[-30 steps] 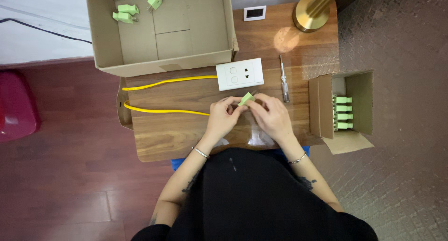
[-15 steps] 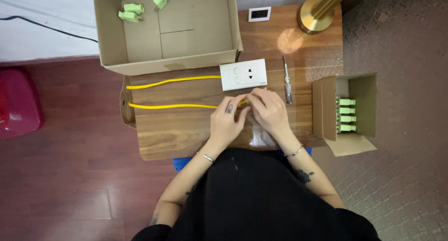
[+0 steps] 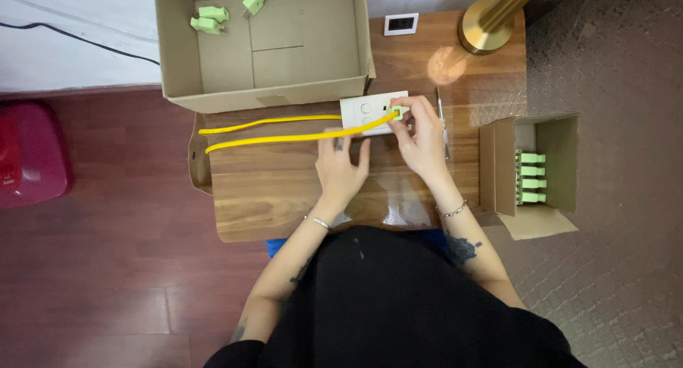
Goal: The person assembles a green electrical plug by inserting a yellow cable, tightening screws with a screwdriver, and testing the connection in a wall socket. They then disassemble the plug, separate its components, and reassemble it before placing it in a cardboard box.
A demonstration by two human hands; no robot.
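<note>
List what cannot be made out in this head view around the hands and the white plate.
- Green plug: mostly covered by the right hand; whether it is seated in the white plate cannot be told.
- Yellow cable: its loop end is hidden at the table edge.
- Left hand: palm down, anything beneath is hidden.
- Green pieces in the small box: too small for detail.
- Lamp: cut off by the top edge.

A small wooden bench (image 3: 284, 197) stands on dark reddish wood floor (image 3: 107, 282); grey patterned carpet (image 3: 619, 282) lies right; brass lamp base (image 3: 487, 28) casts a glow; white wall (image 3: 71, 55) behind.
</note>
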